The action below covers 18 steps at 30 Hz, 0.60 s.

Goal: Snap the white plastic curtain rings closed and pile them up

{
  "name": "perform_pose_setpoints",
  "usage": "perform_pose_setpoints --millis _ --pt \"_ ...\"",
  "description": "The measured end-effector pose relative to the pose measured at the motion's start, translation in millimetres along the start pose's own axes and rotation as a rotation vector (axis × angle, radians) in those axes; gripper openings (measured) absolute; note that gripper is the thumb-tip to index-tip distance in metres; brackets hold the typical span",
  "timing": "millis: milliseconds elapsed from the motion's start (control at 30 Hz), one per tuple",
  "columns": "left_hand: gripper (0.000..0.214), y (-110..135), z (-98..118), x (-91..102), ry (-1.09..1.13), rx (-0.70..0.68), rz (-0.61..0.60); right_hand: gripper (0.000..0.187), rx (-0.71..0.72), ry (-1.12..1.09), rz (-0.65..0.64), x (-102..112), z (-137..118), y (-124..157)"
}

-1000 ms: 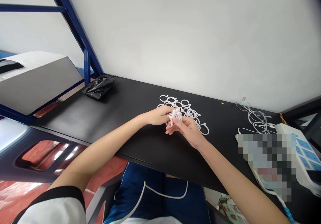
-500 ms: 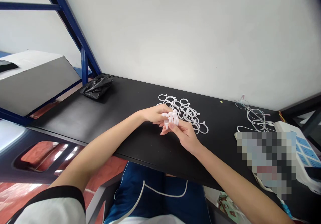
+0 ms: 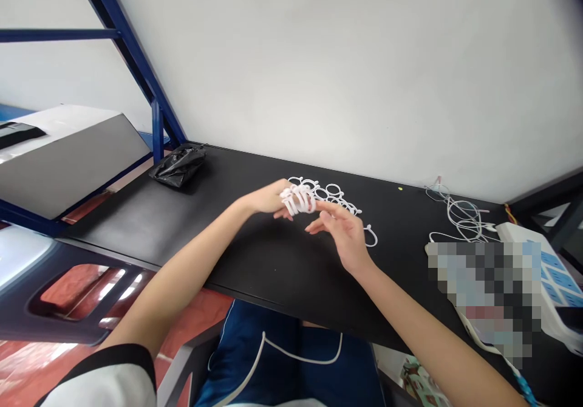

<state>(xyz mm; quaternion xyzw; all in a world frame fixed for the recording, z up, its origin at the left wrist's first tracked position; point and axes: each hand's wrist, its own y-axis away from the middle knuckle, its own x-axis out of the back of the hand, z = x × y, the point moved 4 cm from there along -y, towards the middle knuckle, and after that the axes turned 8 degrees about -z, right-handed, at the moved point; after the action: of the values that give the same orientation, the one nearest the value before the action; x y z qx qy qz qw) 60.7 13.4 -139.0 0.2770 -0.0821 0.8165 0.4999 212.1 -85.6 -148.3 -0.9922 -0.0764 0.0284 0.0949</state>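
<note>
Several white plastic curtain rings [image 3: 298,201], each with a small eyelet, sit bunched around the fingers of my left hand [image 3: 268,197], which carries them over the table. My right hand [image 3: 345,231] is just to the right, index finger stretched toward the bunch and at its edge, the other fingers loosely apart. I see nothing held in it. Behind both hands more loose curtain rings [image 3: 350,206] lie in an overlapping pile, partly hidden by my right hand. A single ring [image 3: 376,237] lies right of that hand.
On the black table [image 3: 255,261] a crumpled black plastic bag [image 3: 178,165] lies at the far left. At the right are tangled white cables [image 3: 469,217], a white power strip [image 3: 523,237] and a blurred-out object [image 3: 485,297]. A pale wall [image 3: 319,79] rises behind.
My right hand has drawn back to the right from the rings and its fingers have opened. The ringed left hand has shifted slightly left and up, and the rings now sit around its fingers.
</note>
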Motion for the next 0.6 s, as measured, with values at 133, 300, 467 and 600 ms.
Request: perform_pose_setpoints --millis 133,300,467,600 --pt "0.020 24 -27 47.8 -0.262 0.246 0.214 0.025 0.003 0.003 0.229 22 0 -6" --pt "0.028 42 -54 70.9 -0.488 0.528 0.331 0.021 -0.035 0.002 0.287 27 4 -7" --pt "0.031 49 -60 74.6 -0.538 0.674 0.346 0.020 -0.050 -0.002 0.284 24 7 -6" --pt "0.030 54 -58 75.7 -0.499 0.637 0.279 0.019 -0.053 -0.004 0.285 24 8 -7"
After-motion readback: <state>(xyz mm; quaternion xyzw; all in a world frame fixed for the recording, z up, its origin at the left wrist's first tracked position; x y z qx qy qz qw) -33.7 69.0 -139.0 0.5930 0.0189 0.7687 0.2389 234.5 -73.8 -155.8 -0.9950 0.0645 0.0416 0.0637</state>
